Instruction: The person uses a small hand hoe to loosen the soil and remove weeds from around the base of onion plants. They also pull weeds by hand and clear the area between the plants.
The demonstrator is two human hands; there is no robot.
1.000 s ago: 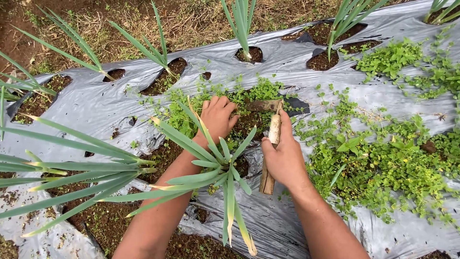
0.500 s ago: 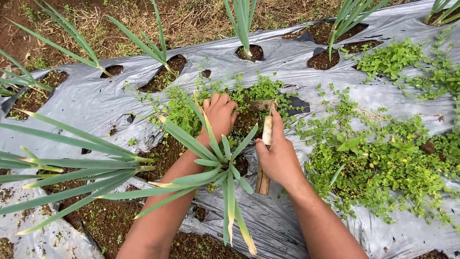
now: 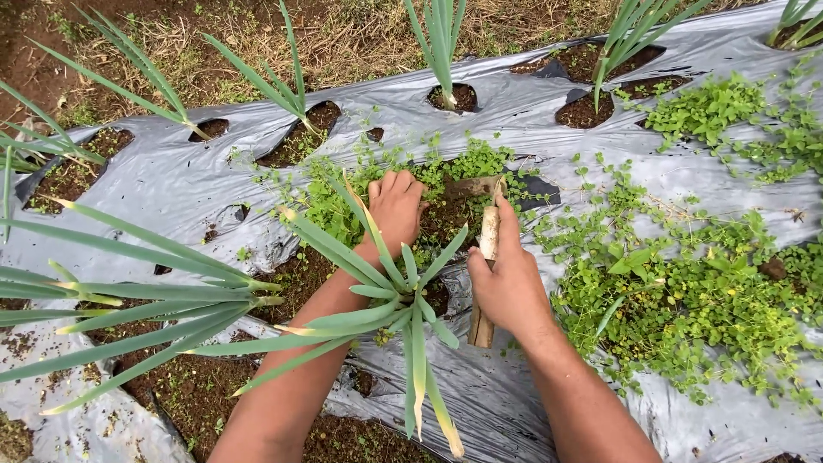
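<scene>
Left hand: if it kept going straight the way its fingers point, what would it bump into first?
Probably the small leafy weeds growing from the torn hole just past the left hand. Its fingers already curl into that green patch. Beyond the weeds lies the grey plastic sheet. Depth is hard to judge from above.

Grey plastic mulch sheet (image 3: 197,184) covered the bed; tall green leek-like plants (image 3: 441,43) stood in rear holes; dry straw (image 3: 343,39) lay beyond.
</scene>
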